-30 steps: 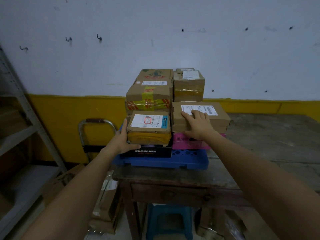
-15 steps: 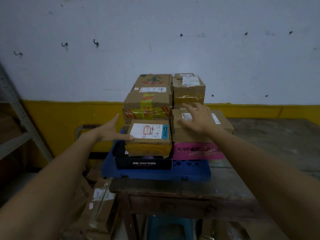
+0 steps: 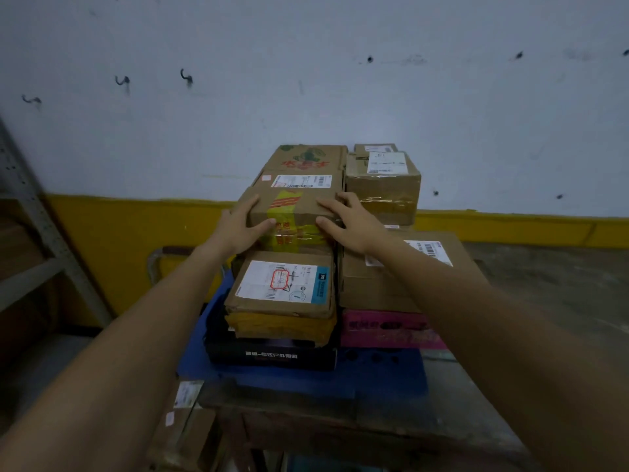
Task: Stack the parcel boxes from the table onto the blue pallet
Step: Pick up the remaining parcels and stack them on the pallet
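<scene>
A blue pallet [image 3: 306,376] lies on the wooden table [image 3: 551,287] and carries a stack of parcel boxes. At the back left stands a tall brown box with yellow and red tape [image 3: 292,212]. My left hand [image 3: 238,226] grips its left front corner and my right hand [image 3: 347,221] grips its right front edge. In front of it a labelled brown box [image 3: 284,284] rests on a black box [image 3: 272,352]. To the right a wide brown box [image 3: 374,284] sits on a pink box [image 3: 384,328]. A smaller taped box [image 3: 384,182] stands at the back right.
A grey metal shelf [image 3: 44,253] stands at the left. Cardboard parcels [image 3: 183,420] lie on the floor under the table's left corner. A metal trolley handle [image 3: 160,260] shows behind my left arm. The white and yellow wall is close behind the stack.
Both hands left the front boxes and rose to the taped box at the back left, now gripping its two front sides. The camera moved closer to the stack.
</scene>
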The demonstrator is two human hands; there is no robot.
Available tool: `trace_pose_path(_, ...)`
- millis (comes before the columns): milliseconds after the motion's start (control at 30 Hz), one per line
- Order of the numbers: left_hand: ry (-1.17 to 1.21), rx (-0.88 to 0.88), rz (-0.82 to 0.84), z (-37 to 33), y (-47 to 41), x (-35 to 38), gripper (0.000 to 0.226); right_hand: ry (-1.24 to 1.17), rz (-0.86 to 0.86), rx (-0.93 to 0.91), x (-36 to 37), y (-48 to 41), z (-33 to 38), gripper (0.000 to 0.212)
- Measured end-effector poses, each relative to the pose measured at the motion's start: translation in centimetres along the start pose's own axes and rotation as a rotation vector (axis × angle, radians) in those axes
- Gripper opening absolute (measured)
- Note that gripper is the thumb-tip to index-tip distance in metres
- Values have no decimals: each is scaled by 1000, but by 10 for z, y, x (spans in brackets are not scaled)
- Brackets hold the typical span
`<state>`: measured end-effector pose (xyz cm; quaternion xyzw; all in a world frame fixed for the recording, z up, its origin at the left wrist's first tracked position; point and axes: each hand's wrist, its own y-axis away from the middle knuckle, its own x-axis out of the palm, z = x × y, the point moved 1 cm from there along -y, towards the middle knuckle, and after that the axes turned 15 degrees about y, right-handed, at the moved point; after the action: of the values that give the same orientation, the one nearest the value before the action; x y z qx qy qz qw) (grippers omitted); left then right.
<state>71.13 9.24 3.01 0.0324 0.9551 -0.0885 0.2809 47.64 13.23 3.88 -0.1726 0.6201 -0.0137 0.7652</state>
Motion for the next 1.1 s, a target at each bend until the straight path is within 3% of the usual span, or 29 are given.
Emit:
trace_pose_path(267, -39, 54, -44, 0, 1, -1, 72, -59, -119, 4, 16, 2, -5, 48)
trace_pose_path(467, -206, 93, -144, -23, -7, -11, 76, 60, -277, 49, -15, -6, -19, 49)
trace_pose_path(633, -144, 48, -49, -40, -39, -18, 79, 243, -390, 191, -53, -15, -56, 52)
trace_pose_path(767, -219, -80, 117, -42, -61, -9, 77, 402, -152, 296, -61, -20, -87, 68)
trace_pose_path(867, -209, -110, 142, -40, -61, 0, 82, 343, -2, 311, -49, -23, -95, 67)
trace_pose_path(1100, -217, -102, 126, -41, -61, 3, 85, 359, -112, 328, -37, -27, -98, 58)
